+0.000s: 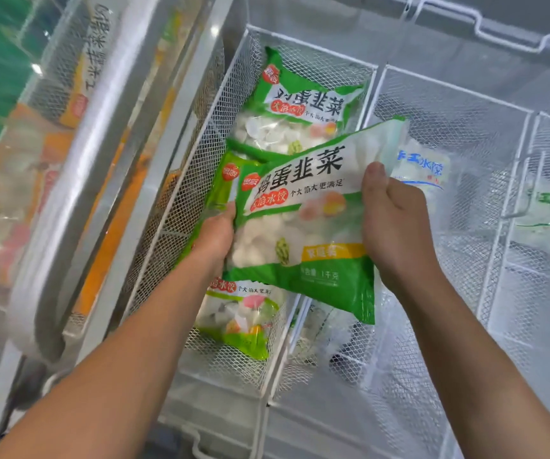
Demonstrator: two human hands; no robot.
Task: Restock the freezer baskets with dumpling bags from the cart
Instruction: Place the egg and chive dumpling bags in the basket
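Green-and-white dumpling bag [303,223] is held flat over the left mesh basket [197,180], left hand [215,231] gripping its left edge, right hand [396,223] clamped on the right; likely lining it up on the bags [300,107] already inside.

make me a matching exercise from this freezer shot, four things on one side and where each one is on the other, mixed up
Things
1. green dumpling bag
2. blue-print bag
3. left hand
4. right hand

Places
A. in the middle basket, behind the right hand
B. gripping the green bag's right edge, thumb on top
C. held in both hands over the baskets
D. holding the green bag's left edge, fingers hidden beneath

Pairs: 1-C, 2-A, 3-D, 4-B
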